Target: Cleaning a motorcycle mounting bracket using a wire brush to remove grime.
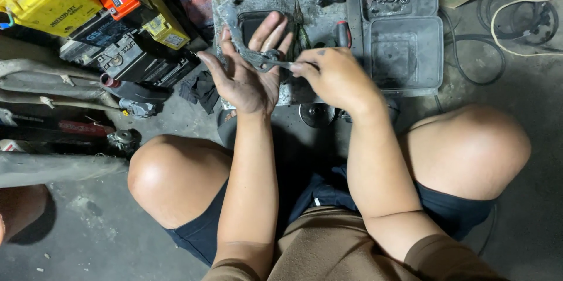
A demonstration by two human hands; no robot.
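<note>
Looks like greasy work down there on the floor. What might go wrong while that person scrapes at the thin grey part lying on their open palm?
The right hand pushes a slim metal tool toward the open left hand; a slip might jab the palm. The thin, grimy grey gasket-like part rests loosely on the fingers and may tear or drop. The small round metal piece on the floor by the knees might get kicked away.

Repair workshop, stacked vehicle batteries [126, 23], grimy parts tray [404, 52], oily concrete floor [94, 234]
</note>
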